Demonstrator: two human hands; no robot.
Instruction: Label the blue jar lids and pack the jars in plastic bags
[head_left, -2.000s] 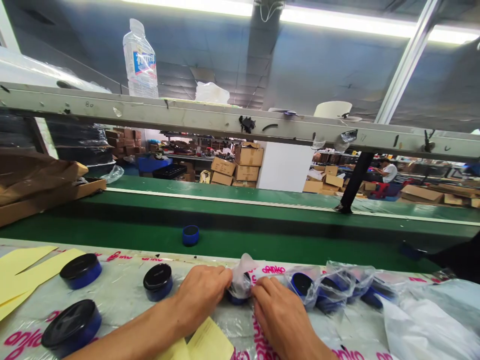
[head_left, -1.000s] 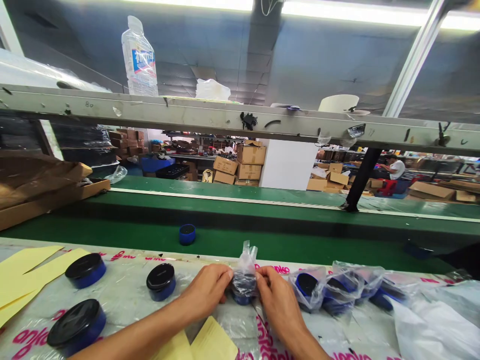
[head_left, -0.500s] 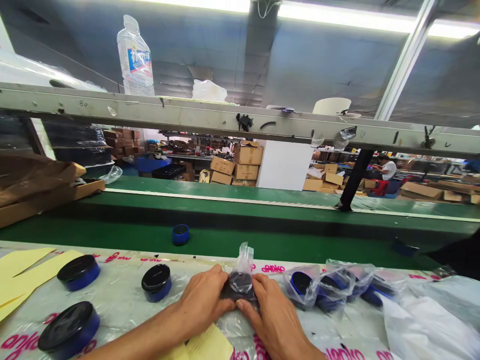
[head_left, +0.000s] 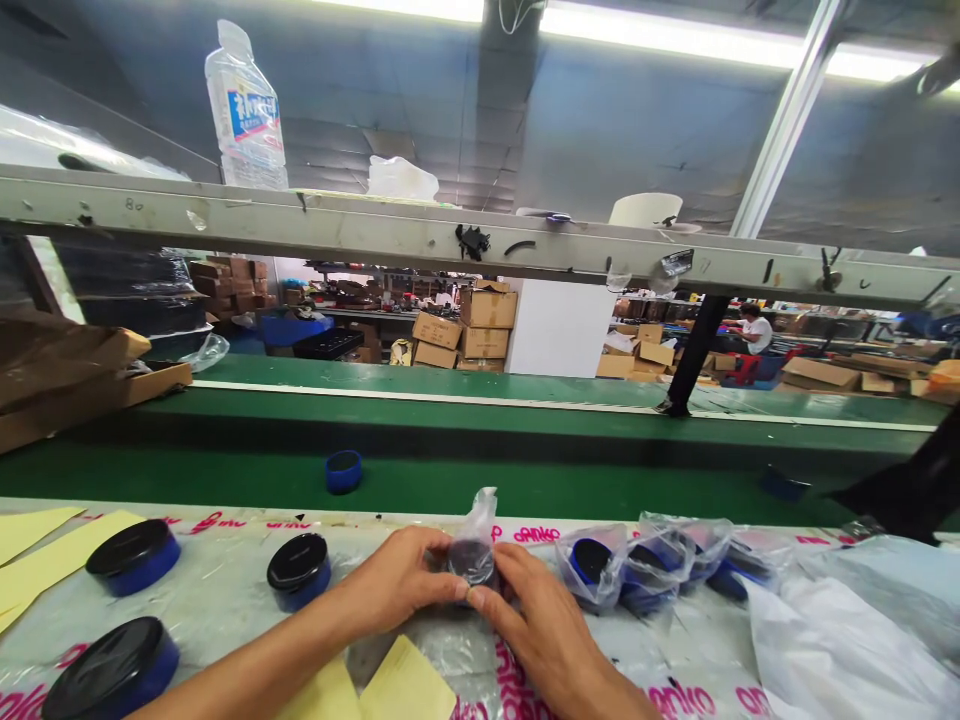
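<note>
My left hand [head_left: 397, 585] and my right hand [head_left: 536, 625] close from both sides on a small blue tin with a black lid in a clear plastic bag [head_left: 472, 555], on the plastic-covered bench. The bag's loose top sticks up between my fingers. To the right lies a row of bagged tins [head_left: 645, 575]. To the left stand unbagged tins: a small one [head_left: 298, 570] nearest my left hand, another [head_left: 133, 556] farther left, a larger one [head_left: 112, 675] at the lower left.
A green conveyor belt [head_left: 525, 480] runs behind the bench, with a blue tin [head_left: 343, 470] lying on it. Yellow paper sheets [head_left: 45, 560] lie at the left and one [head_left: 397, 685] under my forearms. An overhead shelf [head_left: 450, 235] carries a water bottle [head_left: 244, 110]. Loose plastic bags [head_left: 847, 640] pile at right.
My hands twisted and pressed the bag round the tin, then stayed closed on it in place. The view drifted right, so the tins at the left shifted toward the edge.
</note>
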